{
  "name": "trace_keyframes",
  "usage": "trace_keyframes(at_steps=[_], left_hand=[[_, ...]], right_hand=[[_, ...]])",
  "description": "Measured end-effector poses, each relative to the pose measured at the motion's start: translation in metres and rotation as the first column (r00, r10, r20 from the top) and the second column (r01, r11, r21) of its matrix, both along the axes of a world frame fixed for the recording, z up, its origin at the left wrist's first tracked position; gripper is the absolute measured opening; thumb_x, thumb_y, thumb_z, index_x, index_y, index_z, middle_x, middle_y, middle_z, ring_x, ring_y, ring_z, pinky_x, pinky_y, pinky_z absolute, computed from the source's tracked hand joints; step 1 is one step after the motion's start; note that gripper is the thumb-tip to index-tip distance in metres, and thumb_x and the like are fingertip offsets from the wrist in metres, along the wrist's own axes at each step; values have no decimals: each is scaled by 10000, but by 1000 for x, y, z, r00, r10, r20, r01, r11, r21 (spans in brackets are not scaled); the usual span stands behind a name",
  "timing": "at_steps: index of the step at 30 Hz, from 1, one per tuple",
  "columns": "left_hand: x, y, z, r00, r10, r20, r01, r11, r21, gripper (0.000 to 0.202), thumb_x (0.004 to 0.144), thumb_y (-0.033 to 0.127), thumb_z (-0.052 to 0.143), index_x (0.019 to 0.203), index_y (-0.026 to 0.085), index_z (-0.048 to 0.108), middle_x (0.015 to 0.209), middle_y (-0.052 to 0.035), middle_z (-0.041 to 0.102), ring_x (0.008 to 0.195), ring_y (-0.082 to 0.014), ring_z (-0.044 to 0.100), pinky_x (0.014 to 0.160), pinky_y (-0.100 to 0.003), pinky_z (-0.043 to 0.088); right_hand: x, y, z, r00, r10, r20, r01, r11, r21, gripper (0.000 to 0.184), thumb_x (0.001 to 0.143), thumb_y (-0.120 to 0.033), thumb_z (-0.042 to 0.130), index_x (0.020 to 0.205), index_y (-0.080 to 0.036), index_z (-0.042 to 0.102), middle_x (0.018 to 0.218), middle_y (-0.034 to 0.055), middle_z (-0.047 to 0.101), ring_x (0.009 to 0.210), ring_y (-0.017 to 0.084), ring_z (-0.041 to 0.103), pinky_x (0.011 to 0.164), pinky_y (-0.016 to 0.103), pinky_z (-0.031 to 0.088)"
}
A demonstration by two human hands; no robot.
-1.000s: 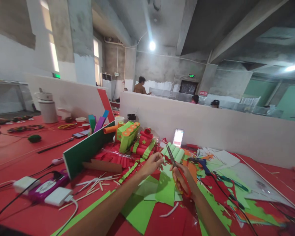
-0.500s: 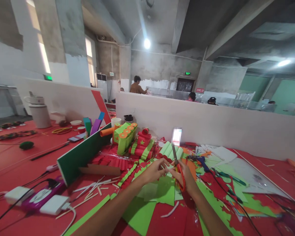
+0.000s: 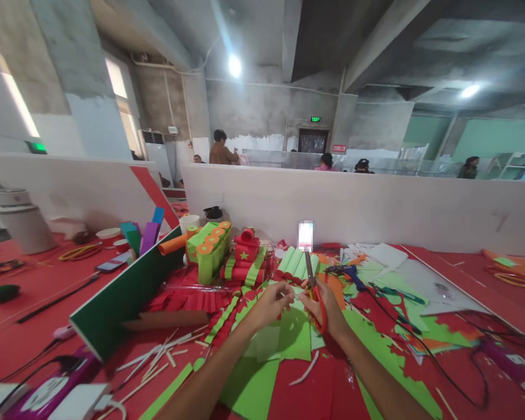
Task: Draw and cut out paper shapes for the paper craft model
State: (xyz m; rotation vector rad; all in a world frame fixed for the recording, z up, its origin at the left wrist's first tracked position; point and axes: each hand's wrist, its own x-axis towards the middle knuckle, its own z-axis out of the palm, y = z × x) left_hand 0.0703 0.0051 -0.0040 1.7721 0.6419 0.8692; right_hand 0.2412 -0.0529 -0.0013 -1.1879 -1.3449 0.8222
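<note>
My right hand (image 3: 328, 310) is wrapped round a pair of scissors (image 3: 310, 267); the dark blades point up and away, the red-orange handle loops hang beside the palm. Just left of it, my left hand (image 3: 272, 304) has thumb and fingertips brought together in a pinch. Whatever lies between those fingertips is too small to make out. Both hands hover close together above green paper sheets (image 3: 295, 335). Beyond them lie pale green paper rolls (image 3: 298, 263). Left of those stands a red paper model (image 3: 246, 254) with green bands and a star, beside a green and orange paper model (image 3: 212, 245).
A dark green board (image 3: 126, 294) stands on edge at left, near thin white sticks (image 3: 157, 364) and a purple power strip (image 3: 48, 388). At right lie a blue glue gun (image 3: 354, 277), its cord and red paper scraps (image 3: 378, 312). A white partition (image 3: 376, 210) runs behind; people are beyond.
The view has turned to the right, so the table things sit further left. My hands remain close together, with the scissors still in the right one.
</note>
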Motion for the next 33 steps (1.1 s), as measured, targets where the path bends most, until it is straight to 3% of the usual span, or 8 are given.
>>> trace_keyframes(at_steps=[16, 26, 33], left_hand=[[3, -7, 7, 998, 30, 48, -28, 999, -35, 190, 831, 358, 575, 790, 178, 530, 712, 11, 576, 599, -120, 565, 584, -229, 427], [2, -2, 4, 997, 19, 74, -16, 999, -45, 266, 818, 433, 598, 785, 175, 542, 718, 17, 558, 590, -120, 566, 571, -232, 430], [1, -5, 6, 999, 12, 53, -10, 998, -54, 177, 807, 345, 594, 774, 178, 545, 717, 18, 565, 605, -120, 570, 604, -235, 440]], right_hand=[[-7, -1, -4, 995, -52, -85, 54, 998, 29, 349, 741, -407, 712, 956, -214, 515, 701, -50, 585, 424, 82, 507, 379, 187, 434], [-8, 2, -9, 997, -55, -60, 58, 997, 42, 364, 736, -426, 709, 966, -220, 517, 669, -58, 577, 406, 86, 494, 373, 196, 427], [-9, 0, -5, 997, -68, -43, 70, 997, 41, 325, 746, -407, 701, 948, -225, 522, 675, -47, 584, 406, 96, 507, 364, 208, 433]])
